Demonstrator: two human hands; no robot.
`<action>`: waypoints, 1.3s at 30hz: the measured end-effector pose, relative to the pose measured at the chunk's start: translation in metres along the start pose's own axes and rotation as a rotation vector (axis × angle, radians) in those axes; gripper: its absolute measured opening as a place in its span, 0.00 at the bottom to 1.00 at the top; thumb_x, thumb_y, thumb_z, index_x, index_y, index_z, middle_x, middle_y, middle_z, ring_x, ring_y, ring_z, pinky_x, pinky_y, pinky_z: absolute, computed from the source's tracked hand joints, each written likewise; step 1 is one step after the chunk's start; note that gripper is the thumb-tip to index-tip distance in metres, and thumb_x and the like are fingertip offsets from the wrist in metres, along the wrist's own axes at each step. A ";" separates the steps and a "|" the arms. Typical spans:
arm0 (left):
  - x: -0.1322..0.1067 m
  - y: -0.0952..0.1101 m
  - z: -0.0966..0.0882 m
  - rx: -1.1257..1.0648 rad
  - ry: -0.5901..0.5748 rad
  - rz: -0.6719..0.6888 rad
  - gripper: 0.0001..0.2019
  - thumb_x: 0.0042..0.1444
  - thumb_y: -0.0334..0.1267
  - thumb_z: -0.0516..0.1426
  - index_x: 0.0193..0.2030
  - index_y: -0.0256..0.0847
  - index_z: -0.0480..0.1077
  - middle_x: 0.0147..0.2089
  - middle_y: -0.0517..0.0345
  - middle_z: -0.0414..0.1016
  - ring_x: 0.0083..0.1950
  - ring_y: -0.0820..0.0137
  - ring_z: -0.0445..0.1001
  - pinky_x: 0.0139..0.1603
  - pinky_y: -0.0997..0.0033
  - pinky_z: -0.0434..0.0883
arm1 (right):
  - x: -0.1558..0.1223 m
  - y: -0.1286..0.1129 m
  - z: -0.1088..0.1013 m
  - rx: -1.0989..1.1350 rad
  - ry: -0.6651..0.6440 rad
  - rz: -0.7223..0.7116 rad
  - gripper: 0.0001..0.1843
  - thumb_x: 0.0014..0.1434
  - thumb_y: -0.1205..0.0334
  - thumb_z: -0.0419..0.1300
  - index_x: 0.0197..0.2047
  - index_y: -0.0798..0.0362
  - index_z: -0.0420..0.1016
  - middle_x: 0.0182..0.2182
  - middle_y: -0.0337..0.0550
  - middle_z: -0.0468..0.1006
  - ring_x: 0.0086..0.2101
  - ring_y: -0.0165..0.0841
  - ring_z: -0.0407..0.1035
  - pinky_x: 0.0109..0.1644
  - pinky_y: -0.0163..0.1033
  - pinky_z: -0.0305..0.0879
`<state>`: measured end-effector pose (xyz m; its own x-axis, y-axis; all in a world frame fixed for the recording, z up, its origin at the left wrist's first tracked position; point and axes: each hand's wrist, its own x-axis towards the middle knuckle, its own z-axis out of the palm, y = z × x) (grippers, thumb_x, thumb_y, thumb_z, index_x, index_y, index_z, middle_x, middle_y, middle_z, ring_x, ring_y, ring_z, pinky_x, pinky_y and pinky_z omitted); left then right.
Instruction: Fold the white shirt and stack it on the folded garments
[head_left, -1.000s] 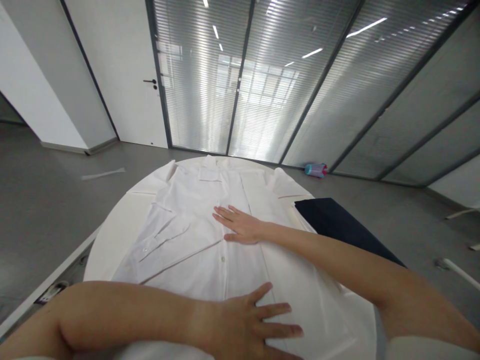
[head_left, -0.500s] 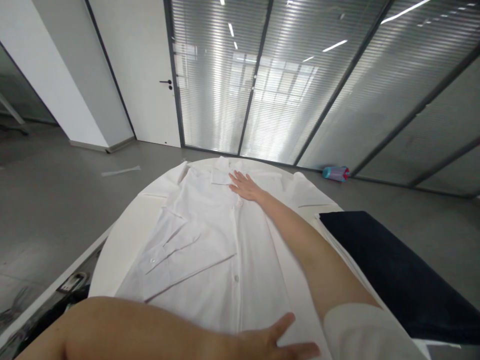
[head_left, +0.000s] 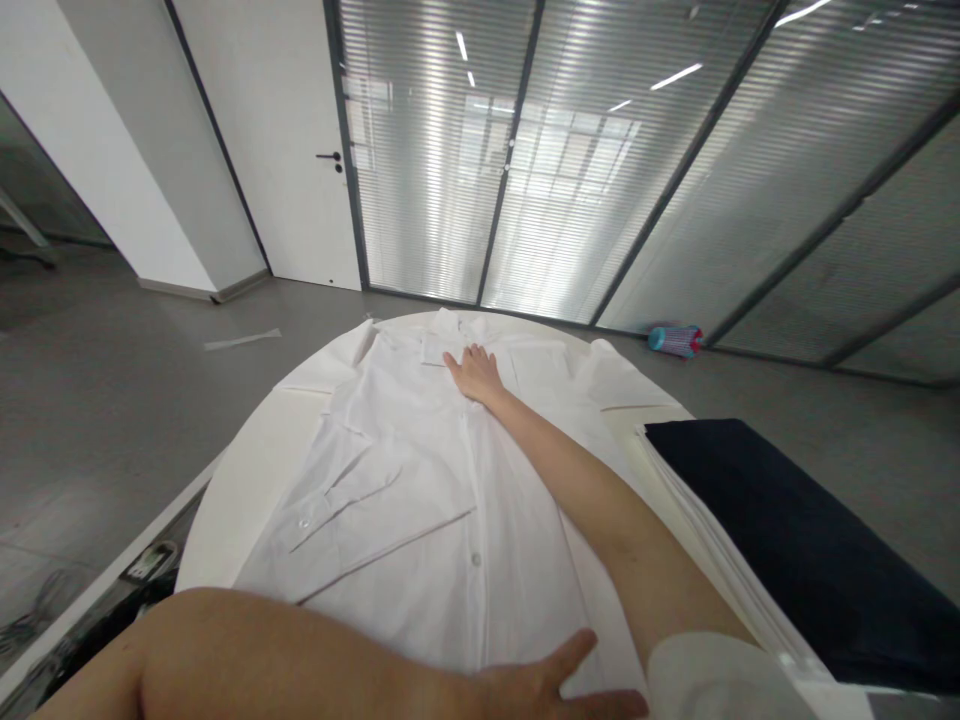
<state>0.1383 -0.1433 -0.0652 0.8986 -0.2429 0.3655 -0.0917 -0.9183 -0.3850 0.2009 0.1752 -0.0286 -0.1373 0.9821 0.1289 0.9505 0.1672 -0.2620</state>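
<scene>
The person's right hand [head_left: 472, 375] lay flat and open on a white button-front shirt [head_left: 420, 480], palm down, its fingers close together and pointing toward the collar [head_left: 442, 322] just above. The left hand [head_left: 540, 690] rested on the lower part of the same shirt at the bottom of the view, open, with its thumb lifted and its fingers spread and partly cut off by the frame. Neither hand was clamped on the cloth. The shirt was spread face up on a white worktop [head_left: 247, 500], with its front buttons [head_left: 475, 558] running down the middle. One sleeve was folded across the front, and its buttoned cuff [head_left: 304, 522] pointed toward the worktop's near left edge. A white sleeve [head_left: 720, 680] covered the upper part of the person's right arm. To the right of the shirt, a dark navy cloth [head_left: 787, 530] lay on a stack of white layers [head_left: 720, 560]. Beyond the worktop, a white strip [head_left: 242, 340] lay on the gray floor [head_left: 112, 420], and a teal-and-pink bottle [head_left: 675, 340] lay at the foot of a glass partition [head_left: 555, 170] fitted with slatted blinds. Left of the partition stood a white door [head_left: 270, 150] with a black lever handle [head_left: 328, 157].
</scene>
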 end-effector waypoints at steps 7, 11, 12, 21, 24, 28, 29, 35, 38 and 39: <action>0.003 -0.006 -0.012 -0.017 0.018 -0.009 0.20 0.62 0.41 0.51 0.57 0.62 0.74 0.66 0.67 0.68 0.71 0.58 0.59 0.65 0.44 0.65 | 0.003 -0.021 0.007 -0.053 -0.032 0.029 0.51 0.65 0.30 0.35 0.74 0.64 0.44 0.72 0.64 0.42 0.71 0.52 0.35 0.71 0.59 0.32; -0.001 -0.017 -0.054 -0.053 -0.035 0.096 0.19 0.64 0.39 0.49 0.53 0.60 0.77 0.66 0.72 0.67 0.72 0.64 0.57 0.69 0.55 0.61 | 0.001 -0.019 -0.001 -0.013 -0.036 -0.047 0.40 0.69 0.38 0.36 0.73 0.57 0.50 0.72 0.54 0.49 0.71 0.46 0.38 0.71 0.56 0.36; -0.004 -0.019 -0.069 -0.081 -0.050 0.090 0.20 0.65 0.38 0.48 0.54 0.58 0.77 0.67 0.71 0.67 0.72 0.67 0.57 0.68 0.61 0.61 | -0.001 -0.020 -0.003 -0.012 -0.018 -0.036 0.37 0.70 0.41 0.37 0.72 0.57 0.53 0.71 0.53 0.53 0.70 0.45 0.41 0.71 0.55 0.38; -0.112 -0.014 -0.175 -0.468 -0.224 -1.121 0.13 0.67 0.41 0.50 0.43 0.39 0.74 0.38 0.52 0.75 0.37 0.67 0.74 0.40 0.70 0.69 | -0.015 -0.094 -0.028 -0.019 -0.022 -0.058 0.20 0.67 0.56 0.50 0.55 0.53 0.76 0.53 0.55 0.76 0.54 0.46 0.70 0.57 0.48 0.65; -0.151 0.003 -0.196 -0.381 -0.301 -1.473 0.15 0.65 0.45 0.51 0.32 0.39 0.71 0.33 0.54 0.73 0.30 0.69 0.71 0.34 0.72 0.64 | -0.010 -0.127 -0.027 0.020 -0.074 -0.034 0.22 0.66 0.51 0.53 0.57 0.54 0.74 0.54 0.57 0.75 0.54 0.46 0.71 0.55 0.47 0.67; -0.179 0.035 -0.212 -0.396 -0.356 -1.767 0.18 0.61 0.54 0.53 0.31 0.41 0.69 0.30 0.56 0.74 0.29 0.69 0.70 0.33 0.72 0.63 | -0.005 -0.157 -0.017 0.073 -0.116 -0.008 0.30 0.66 0.44 0.54 0.61 0.56 0.70 0.57 0.61 0.73 0.56 0.47 0.69 0.58 0.48 0.66; -0.183 0.044 -0.214 -0.412 -0.344 -1.816 0.17 0.60 0.55 0.54 0.34 0.41 0.70 0.31 0.57 0.74 0.29 0.69 0.71 0.33 0.72 0.63 | -0.004 -0.162 -0.014 0.079 -0.111 0.009 0.30 0.66 0.44 0.54 0.61 0.56 0.70 0.57 0.61 0.73 0.56 0.47 0.70 0.58 0.48 0.66; -0.192 0.086 -0.211 -0.743 -0.131 -2.048 0.22 0.55 0.53 0.58 0.53 0.45 0.62 0.37 0.62 0.70 0.26 0.71 0.73 0.26 0.73 0.68 | 0.011 -0.178 -0.003 0.074 -0.056 0.087 0.24 0.65 0.52 0.54 0.58 0.57 0.75 0.55 0.62 0.75 0.55 0.50 0.71 0.55 0.51 0.68; -0.193 0.094 -0.211 -0.990 0.062 -2.150 0.23 0.53 0.53 0.59 0.49 0.44 0.60 0.37 0.64 0.66 0.23 0.72 0.73 0.20 0.74 0.69 | 0.020 -0.183 0.004 0.063 -0.045 0.082 0.23 0.65 0.54 0.54 0.57 0.57 0.76 0.55 0.62 0.75 0.55 0.50 0.70 0.55 0.52 0.67; -0.193 0.095 -0.211 -1.029 0.112 -2.157 0.22 0.53 0.53 0.60 0.47 0.43 0.60 0.36 0.64 0.66 0.24 0.72 0.73 0.20 0.74 0.70 | 0.022 -0.186 0.006 0.060 -0.047 0.079 0.23 0.65 0.55 0.54 0.57 0.57 0.76 0.55 0.62 0.75 0.55 0.50 0.71 0.55 0.53 0.67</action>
<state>-0.1344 -0.2500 0.0068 -0.0363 0.8958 -0.4429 0.4302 0.4140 0.8022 0.0197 0.1664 0.0172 -0.0771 0.9952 0.0610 0.9405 0.0929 -0.3267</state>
